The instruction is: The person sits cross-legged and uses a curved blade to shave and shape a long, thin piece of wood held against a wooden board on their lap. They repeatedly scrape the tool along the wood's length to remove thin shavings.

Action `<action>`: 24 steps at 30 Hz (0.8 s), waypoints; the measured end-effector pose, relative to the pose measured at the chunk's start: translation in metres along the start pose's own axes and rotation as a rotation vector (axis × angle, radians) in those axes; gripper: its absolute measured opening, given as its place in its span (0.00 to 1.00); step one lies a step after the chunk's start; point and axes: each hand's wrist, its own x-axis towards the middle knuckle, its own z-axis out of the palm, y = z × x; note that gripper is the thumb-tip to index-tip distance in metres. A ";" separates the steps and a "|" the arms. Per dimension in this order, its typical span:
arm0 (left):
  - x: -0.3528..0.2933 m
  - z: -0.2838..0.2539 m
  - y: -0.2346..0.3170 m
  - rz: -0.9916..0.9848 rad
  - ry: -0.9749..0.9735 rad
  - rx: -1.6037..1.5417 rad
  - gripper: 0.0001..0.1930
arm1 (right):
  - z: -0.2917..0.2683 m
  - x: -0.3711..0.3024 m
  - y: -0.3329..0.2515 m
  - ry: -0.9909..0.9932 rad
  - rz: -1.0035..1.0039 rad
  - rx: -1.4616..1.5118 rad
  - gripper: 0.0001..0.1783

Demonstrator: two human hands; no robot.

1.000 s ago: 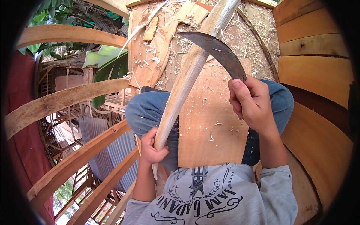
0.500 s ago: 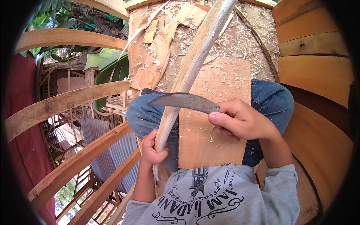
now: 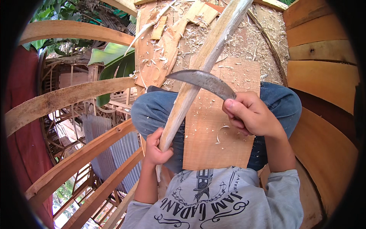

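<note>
Now: left hand (image 3: 155, 149) clamps pale stick (image 3: 198, 82), running lower centre to top right. Right hand (image 3: 249, 114) grips curved blade (image 3: 202, 80), edge on wood mid-frame. Best: shallow angle, strokes away from knees, over lap board (image 3: 221, 137).

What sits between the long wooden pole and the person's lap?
A flat wooden board lies across the jeans, under the pole, with shavings scattered on it. The head view shows this.

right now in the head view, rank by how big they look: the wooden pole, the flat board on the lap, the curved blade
1. wooden pole, longest, running out of the top edge
2. flat board, shorter but far wider; by area it may outrank the pole
3. curved blade, clearly smallest
</note>
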 end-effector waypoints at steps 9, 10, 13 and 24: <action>0.000 -0.005 -0.009 0.072 -0.079 0.042 0.26 | 0.000 -0.002 0.001 -0.058 -0.024 -0.089 0.20; -0.001 -0.006 -0.011 0.060 -0.062 0.042 0.26 | 0.000 -0.002 -0.004 0.008 0.010 -0.033 0.19; -0.005 -0.003 -0.012 0.025 -0.026 0.037 0.25 | -0.039 -0.001 -0.021 0.386 -0.340 0.446 0.20; -0.003 0.005 -0.006 0.062 0.084 0.105 0.14 | 0.012 -0.006 0.000 -0.024 0.166 0.093 0.18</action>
